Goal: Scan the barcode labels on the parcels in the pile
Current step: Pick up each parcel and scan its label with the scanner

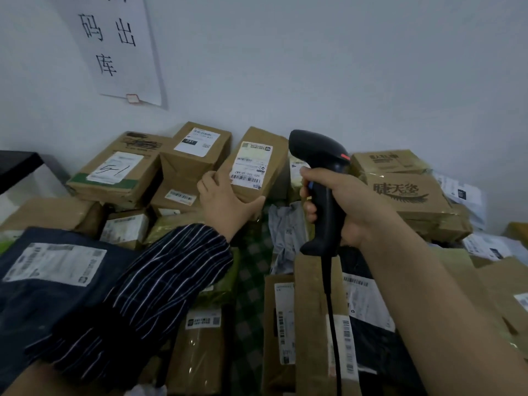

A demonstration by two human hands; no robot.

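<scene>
Left hand (225,200) props a box (268,150) up on end at the far side of the pile (120,172). The box's label (251,164) is tipped back toward the wearer, presumably so the barcode faces the scanner (320,158) instead of the wall.

- Left hand is spread wide. Its fingers wrap the box's left edge and the thumb hooks under the lower corner, so it has full hold of the box.
- The barcode strip runs along the label's bottom edge, just above that thumb (print reads upside down from here).
- The striped sleeve (160,281) lies across parcels nearer than the hand.

Right hand (351,207) is closed tight round the scanner's handle, pistol-style, with the fingers stacked down the front.

- The scanner head rises above this hand, just right of the box and level with the label.
- I see no beam on the label, and can't tell whether the trigger is pressed.
- The cable (331,310) drops from the handle, below the hand, over more labelled parcels.

My read is that the aim is nearly lined up and this box is not yet confirmed scanned.
</scene>
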